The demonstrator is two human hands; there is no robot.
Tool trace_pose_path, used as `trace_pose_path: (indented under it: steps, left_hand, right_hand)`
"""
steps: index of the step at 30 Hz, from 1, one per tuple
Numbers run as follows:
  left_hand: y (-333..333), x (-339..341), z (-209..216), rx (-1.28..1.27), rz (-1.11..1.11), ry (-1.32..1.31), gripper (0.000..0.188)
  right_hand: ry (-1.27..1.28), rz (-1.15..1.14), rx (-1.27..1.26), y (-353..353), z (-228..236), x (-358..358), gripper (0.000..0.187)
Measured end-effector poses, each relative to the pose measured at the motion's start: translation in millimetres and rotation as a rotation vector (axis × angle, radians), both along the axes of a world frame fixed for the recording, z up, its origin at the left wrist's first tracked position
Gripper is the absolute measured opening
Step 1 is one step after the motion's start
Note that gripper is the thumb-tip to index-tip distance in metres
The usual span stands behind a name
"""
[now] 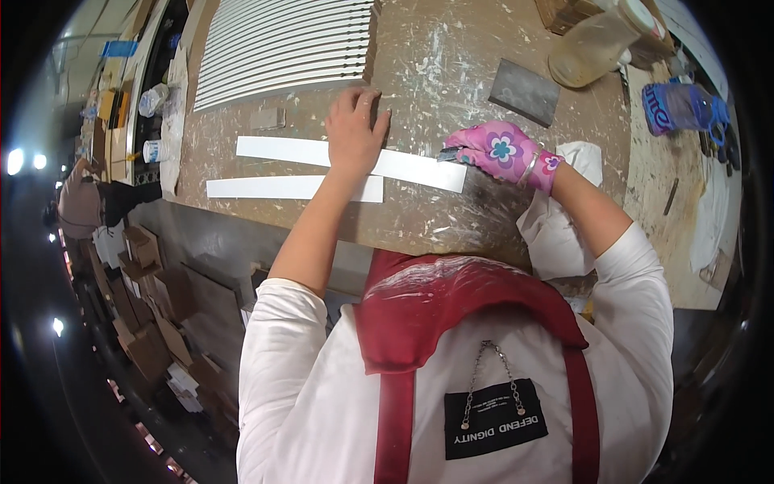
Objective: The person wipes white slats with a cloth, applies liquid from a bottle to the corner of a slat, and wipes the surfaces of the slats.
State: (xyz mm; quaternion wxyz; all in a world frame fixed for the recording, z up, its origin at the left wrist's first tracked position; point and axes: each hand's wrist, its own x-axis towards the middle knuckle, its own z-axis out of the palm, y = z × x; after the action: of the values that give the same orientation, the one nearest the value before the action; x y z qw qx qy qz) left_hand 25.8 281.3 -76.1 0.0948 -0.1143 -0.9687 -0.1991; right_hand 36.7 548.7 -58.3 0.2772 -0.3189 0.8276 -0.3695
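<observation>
Two white strips lie on the paint-marked worktable: an upper strip (419, 170) and a lower strip (274, 188) partly beneath my left forearm. My bare left hand (355, 125) rests across the upper strip, its thumb apart from the bent fingers and nothing visible in its grasp. The fingertips reach close to the front edge of a stack of white strips (282, 48). In a pink flowered glove, my right hand (500, 152) is closed on a small dark tool (448, 153) at the upper strip's right end. The tool's exact kind is hidden by the fingers.
A dark grey rectangular block (524, 91) lies beyond my right hand. Farther right stand a cloudy plastic jar (595, 50) and a purple-labelled bottle (685, 109). A small block (268, 118) sits left, and white cloth (556, 230) hangs at the near edge. Cardboard boxes (161, 298) crowd the lower left.
</observation>
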Motion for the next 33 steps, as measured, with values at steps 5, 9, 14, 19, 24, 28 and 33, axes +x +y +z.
trace_pose_path:
  steps: [5,9,14,19,24,28,33]
  left_hand:
    - [1,0,-1,0.018,0.022,-0.009,0.036]
    - [3,-2,2,-0.002,0.032,-0.026,0.037]
    - [4,-2,3,-0.034,0.029,-0.046,0.037]
    - [5,-2,5,-0.036,0.021,-0.025,0.035]
    - [6,-3,4,-0.022,0.018,-0.021,0.035]
    - [5,-3,3,-0.033,0.024,-0.019,0.035]
    - [3,-3,2,-0.037,0.027,-0.042,0.036]
  right_hand:
    - [0.018,0.073,-0.088,-2,-23,-13,0.032]
    - [-0.161,0.037,-0.217,-1,-34,-15,0.033]
    - [0.079,0.134,-0.287,0,-25,-23,0.027]
    - [0.007,0.140,-0.228,-2,-10,-24,0.024]
    - [0.065,0.133,-0.354,0,-13,-25,0.028]
    - [0.042,0.145,-0.315,3,0,-26,0.027]
    - [-0.023,0.149,-0.272,-2,-3,-30,0.026]
